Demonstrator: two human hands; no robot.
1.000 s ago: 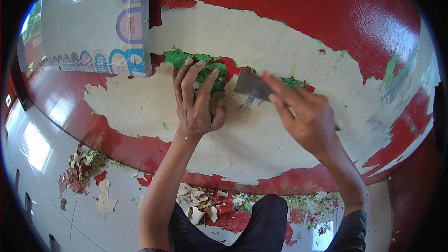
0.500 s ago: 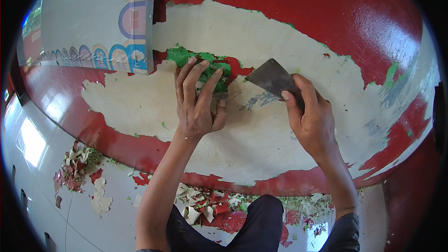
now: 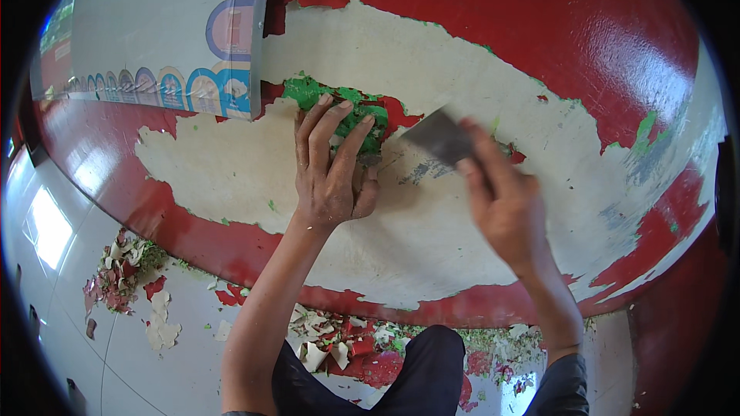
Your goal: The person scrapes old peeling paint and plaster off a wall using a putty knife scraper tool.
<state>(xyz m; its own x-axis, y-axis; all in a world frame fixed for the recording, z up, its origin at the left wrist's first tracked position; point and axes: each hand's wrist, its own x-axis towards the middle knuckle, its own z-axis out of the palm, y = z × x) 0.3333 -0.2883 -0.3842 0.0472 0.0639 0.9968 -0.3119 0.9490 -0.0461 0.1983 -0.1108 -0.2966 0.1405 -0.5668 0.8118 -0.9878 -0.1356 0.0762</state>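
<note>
My left hand [image 3: 327,177] is bent over a squarish piece covered in green paint flakes [image 3: 372,129]. The fingers lie across its top and the thumb is at its lower right, where a small grey edge shows. What lies under the flakes is hidden. In my right hand [image 3: 509,204], blurred by motion, is a flat dark scraper blade [image 3: 439,137], pinched between thumb and fingers. Its corner points left toward the green piece, with a small gap between. Behind both hands is a curved red surface [image 3: 524,0], its paint stripped to a cream patch [image 3: 432,246].
At the upper left, a glossy board [image 3: 154,23] with a coloured arch border overhangs the curved surface. Peeled paint chips [image 3: 116,277] are heaped on the tiled floor at left. More scraps [image 3: 339,339] lie along the base by my knees.
The right hand has shifted slightly left with the scraper, now blurred. A dark red spot shows beside its fingers. My left hand stays over the green piece, and the whole view has shifted slightly.
</note>
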